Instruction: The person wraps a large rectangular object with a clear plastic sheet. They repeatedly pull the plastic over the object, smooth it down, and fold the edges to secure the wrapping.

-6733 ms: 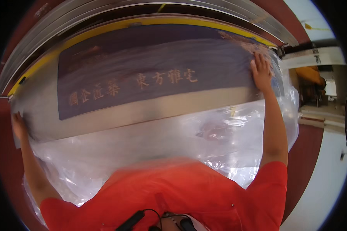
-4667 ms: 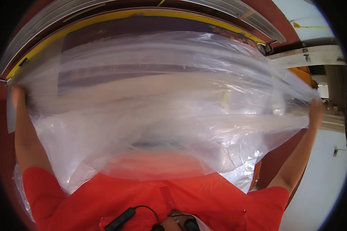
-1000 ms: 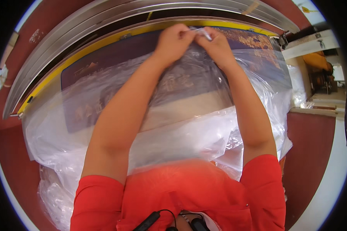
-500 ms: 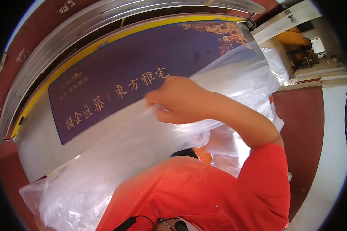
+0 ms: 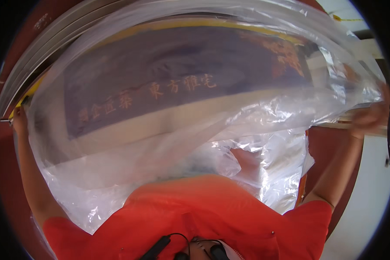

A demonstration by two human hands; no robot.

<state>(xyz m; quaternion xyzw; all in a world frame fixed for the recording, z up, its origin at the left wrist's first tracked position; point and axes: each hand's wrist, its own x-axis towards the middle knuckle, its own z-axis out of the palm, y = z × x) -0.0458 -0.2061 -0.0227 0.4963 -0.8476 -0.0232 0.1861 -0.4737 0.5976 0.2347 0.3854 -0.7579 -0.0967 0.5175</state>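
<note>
A clear plastic sheet [image 5: 169, 143] billows over a dark purple printed panel [image 5: 130, 60] with gold lettering and an orange tree motif. Both my arms are stretched wide. My left hand [image 5: 20, 119] is closed at the sheet's left edge, beside the yellow rim; its fingertips are small in view. At the far right, my right hand [image 5: 372, 116] is closed on the sheet's other side, smeared by motion. Through the film the panel looks hazy, its pale grey lower margin [image 5: 156, 119] included.
Curved metal rails [image 5: 43, 47] run behind the panel, along a yellow strip [image 5: 30, 91]. More crumpled clear plastic [image 5: 281, 160] hangs at the front right, close to my body. A dark red surface [image 5: 329, 151] and a white one [image 5: 364, 186] lie on the right.
My right hand has swung from the middle to the far right, and my left hand has come into view at the left. The plastic has been lifted and spread over the whole panel.
</note>
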